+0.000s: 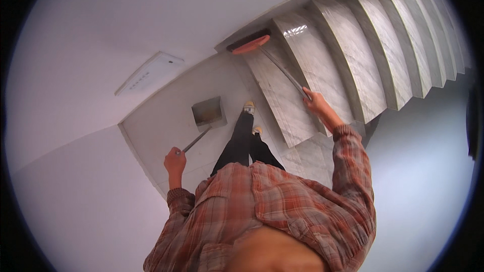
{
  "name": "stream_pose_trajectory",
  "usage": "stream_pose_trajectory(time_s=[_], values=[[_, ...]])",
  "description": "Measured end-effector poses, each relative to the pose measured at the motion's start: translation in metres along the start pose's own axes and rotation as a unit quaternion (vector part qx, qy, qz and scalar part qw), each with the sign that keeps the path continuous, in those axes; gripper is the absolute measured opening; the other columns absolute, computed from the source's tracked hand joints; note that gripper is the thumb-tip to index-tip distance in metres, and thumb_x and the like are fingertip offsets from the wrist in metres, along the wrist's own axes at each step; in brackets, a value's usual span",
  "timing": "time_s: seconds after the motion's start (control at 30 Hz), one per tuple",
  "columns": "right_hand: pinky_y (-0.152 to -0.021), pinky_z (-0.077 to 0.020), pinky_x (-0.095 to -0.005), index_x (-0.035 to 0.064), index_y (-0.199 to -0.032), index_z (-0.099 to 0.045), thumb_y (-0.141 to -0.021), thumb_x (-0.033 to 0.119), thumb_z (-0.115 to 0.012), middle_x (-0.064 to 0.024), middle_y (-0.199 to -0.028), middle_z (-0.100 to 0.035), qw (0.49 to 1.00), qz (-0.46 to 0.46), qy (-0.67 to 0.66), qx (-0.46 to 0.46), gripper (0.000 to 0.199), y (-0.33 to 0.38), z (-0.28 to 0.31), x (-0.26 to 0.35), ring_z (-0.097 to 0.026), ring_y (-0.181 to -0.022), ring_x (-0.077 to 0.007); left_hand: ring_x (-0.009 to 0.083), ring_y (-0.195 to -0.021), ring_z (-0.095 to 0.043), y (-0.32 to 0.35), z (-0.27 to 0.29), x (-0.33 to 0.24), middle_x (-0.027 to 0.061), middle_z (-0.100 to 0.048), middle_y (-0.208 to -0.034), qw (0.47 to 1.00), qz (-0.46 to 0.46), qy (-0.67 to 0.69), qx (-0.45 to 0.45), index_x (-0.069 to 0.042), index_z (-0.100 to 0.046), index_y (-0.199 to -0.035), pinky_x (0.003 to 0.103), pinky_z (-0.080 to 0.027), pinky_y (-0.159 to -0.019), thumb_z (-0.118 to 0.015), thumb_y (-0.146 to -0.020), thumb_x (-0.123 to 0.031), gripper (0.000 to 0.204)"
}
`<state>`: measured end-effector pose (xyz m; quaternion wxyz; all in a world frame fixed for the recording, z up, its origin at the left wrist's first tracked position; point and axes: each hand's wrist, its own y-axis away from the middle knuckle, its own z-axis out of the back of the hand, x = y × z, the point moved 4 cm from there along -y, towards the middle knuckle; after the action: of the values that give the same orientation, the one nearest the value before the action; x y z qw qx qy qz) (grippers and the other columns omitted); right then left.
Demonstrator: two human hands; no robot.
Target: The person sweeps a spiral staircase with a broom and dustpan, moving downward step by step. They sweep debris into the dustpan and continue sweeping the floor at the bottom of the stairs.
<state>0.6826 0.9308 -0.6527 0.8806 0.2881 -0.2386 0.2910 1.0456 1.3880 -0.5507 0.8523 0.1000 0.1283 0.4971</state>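
My right hand (317,105) is closed round the grey handle of a broom (251,45). The broom has an orange-red head with dark bristles, which lies at the wall end of one of the lowest stair steps. In my left hand (175,161) is the upper end of the thin handle of a long-handled dustpan (216,105). The dustpan's grey, box-shaped pan stands on the floor tiles to the left of my feet. What lies inside the pan is too blurred to tell.
Marble stairs (348,45) climb away to the right, with a white wall (126,20) along their far side. A white panel (149,73) is mounted on that wall. My shoes (249,107) stand on the tiled landing (171,100) by the lowest step.
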Motion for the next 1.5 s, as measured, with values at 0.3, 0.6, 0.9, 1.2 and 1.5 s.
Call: stream_pose_trajectory(time_s=[0.3, 0.6, 0.9, 1.2, 1.5], values=[[-0.035, -0.0428, -0.0325, 0.0252, -0.128, -0.046, -0.089, 0.026, -0.046, -0.0071, -0.054, -0.05, 0.972, -0.199, 0.047, 0.12, 0.039, -0.06, 0.048, -0.075, -0.047, -0.038, -0.0164, 0.0346, -0.07, -0.06, -0.03, -0.004, -0.023, 0.0139, -0.062, -0.068, 1.0, 0.002, 0.009, 0.025, -0.011, -0.059, -0.078, 0.043, -0.047, -0.061, -0.062, -0.073, -0.023, 0.014], [-0.035, -0.0396, -0.0303, 0.0179, -0.135, -0.036, -0.089, 0.025, -0.049, -0.0014, -0.049, -0.043, 0.883, -0.356, -0.279, 0.127, 0.049, 0.117, 0.006, -0.014, -0.043, -0.037, -0.0132, 0.0365, -0.068, -0.059, -0.077, -0.009, -0.057, 0.0142, -0.062, -0.069, 0.999, -0.03, 0.003, 0.043, -0.01, -0.057, -0.077, 0.045, -0.046, -0.059, -0.062, -0.074, -0.023, 0.014], [-0.039, -0.0445, -0.0347, 0.0133, -0.128, -0.045, -0.088, 0.023, -0.049, -0.0092, -0.056, -0.053, 0.906, -0.362, -0.218, 0.004, 0.041, 0.107, -0.051, -0.027, -0.053, -0.041, -0.018, 0.0368, -0.069, -0.059, -0.114, -0.024, -0.096, 0.015, -0.062, -0.069, 0.982, -0.166, -0.025, 0.087, -0.01, -0.055, -0.081, 0.046, -0.046, -0.06, -0.058, -0.078, -0.024, 0.014], [-0.033, -0.0384, -0.0283, 0.018, -0.129, -0.043, -0.088, 0.028, -0.048, -0.0027, -0.052, -0.044, 0.814, -0.4, -0.422, 0.009, 0.042, 0.193, -0.138, 0.033, -0.044, -0.036, -0.0127, 0.0348, -0.066, -0.059, -0.137, -0.044, -0.15, 0.0144, -0.06, -0.068, 0.894, -0.42, -0.125, 0.093, -0.009, -0.053, -0.082, 0.046, -0.045, -0.057, -0.056, -0.075, -0.018, 0.012], [-0.032, -0.0383, -0.0282, 0.0118, -0.124, -0.043, -0.09, 0.027, -0.042, -0.0023, -0.053, -0.042, 0.813, -0.391, -0.424, -0.082, 0.037, 0.197, -0.129, 0.044, -0.043, -0.038, -0.0114, 0.0338, -0.072, -0.06, -0.137, -0.083, -0.193, 0.0123, -0.061, -0.071, 0.839, -0.514, -0.118, 0.135, -0.007, -0.056, -0.075, 0.045, -0.046, -0.06, -0.057, -0.064, -0.008, 0.011]])
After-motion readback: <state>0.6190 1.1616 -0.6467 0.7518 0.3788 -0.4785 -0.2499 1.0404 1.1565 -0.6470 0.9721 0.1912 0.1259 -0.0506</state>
